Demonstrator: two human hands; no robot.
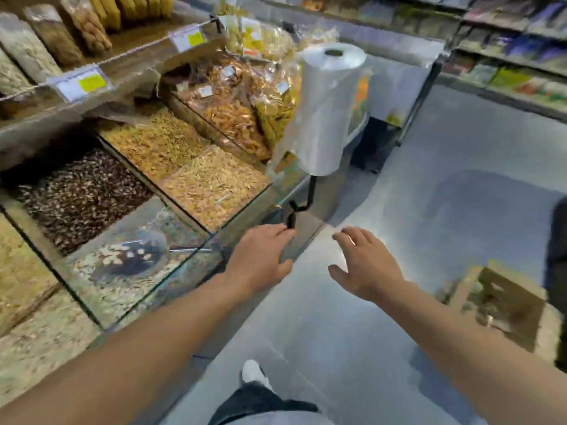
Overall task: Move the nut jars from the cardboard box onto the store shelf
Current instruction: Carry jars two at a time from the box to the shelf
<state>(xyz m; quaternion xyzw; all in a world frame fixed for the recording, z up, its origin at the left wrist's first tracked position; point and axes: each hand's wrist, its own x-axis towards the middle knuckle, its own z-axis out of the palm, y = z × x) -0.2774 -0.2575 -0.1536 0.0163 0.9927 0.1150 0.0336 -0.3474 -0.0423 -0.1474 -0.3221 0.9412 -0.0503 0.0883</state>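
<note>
Both my arms reach forward over the grey floor, and neither hand holds anything. My left hand (260,256) hovers palm down at the corner of the glass nut counter (233,222), fingers loosely spread. My right hand (365,265) is open with fingers apart, a short way right of the left. A cardboard box (497,305) stands on the floor at the lower right, blurred; its contents are too smeared to make out. The store shelf (129,53) runs along the upper left, carrying packed bags and yellow price tags. No jar is clearly visible.
Glass bins of loose nuts and seeds (190,173) fill the counter on the left, with a metal scoop (147,250) in one. A roll of plastic bags (328,108) stands on a black holder at the counter's end. Stocked shelves (515,41) line the far right. My foot (253,371) shows below.
</note>
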